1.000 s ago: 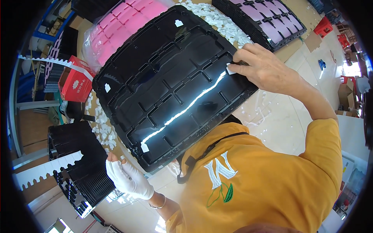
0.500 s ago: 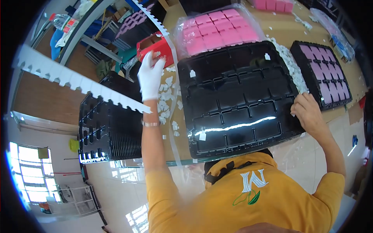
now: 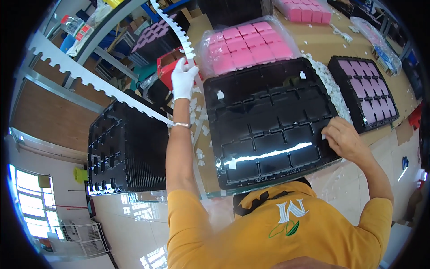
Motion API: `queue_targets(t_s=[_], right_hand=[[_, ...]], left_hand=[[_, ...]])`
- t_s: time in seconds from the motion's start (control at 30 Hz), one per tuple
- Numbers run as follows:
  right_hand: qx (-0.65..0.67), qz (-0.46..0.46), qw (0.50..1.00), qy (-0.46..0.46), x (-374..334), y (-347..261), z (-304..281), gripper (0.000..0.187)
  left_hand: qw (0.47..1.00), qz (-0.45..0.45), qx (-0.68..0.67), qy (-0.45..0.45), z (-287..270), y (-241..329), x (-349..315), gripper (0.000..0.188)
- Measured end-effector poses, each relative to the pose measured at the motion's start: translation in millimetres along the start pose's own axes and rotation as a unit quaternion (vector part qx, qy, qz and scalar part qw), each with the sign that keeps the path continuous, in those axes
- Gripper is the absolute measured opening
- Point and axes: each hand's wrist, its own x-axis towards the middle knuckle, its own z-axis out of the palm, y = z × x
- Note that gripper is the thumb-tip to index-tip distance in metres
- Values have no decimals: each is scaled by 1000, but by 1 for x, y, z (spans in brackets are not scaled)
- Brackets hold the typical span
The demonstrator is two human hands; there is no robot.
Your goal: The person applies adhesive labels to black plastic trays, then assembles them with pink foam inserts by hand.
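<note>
A black plastic tray (image 3: pixel 273 112) with moulded compartments lies on the table before me, a few small white tabs (image 3: pixel 220 95) on its surface. At its far left my left hand (image 3: pixel 183 81), in a white glove, is closed with finger and thumb at a long white notched strip (image 3: pixel 172 22) that runs down from above. Bare and with bent fingers pressed together, my right hand (image 3: pixel 344 138) is at the tray's right edge. A small white piece shows at its fingertips; its exact kind is too small to tell.
Pink foam blocks (image 3: pixel 248 45) in clear film lie behind the tray. A black tray with purple foam (image 3: pixel 368 92) stands right, beside scattered white scraps (image 3: pixel 330 85). A red box (image 3: pixel 169 67) is behind my left hand; stacked black trays (image 3: pixel 130 148) stand left.
My left hand has come from the red box slightly right, its finger and thumb now at the notched strip. The right hand stays by the tray's right edge; the whole view has shifted a little.
</note>
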Motion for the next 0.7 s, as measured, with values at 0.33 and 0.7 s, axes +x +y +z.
queue_targets(t_s=[0.33, 0.7], right_hand=[[-192, 163, 967, -42, -73, 29, -39, 21], [-35, -198, 968, 150, 157, -95, 2, 52]], left_hand=[[994, -26, -103, 33, -21, 80, -109, 37], [991, 15, -90, 98, -3, 130, -163, 30]])
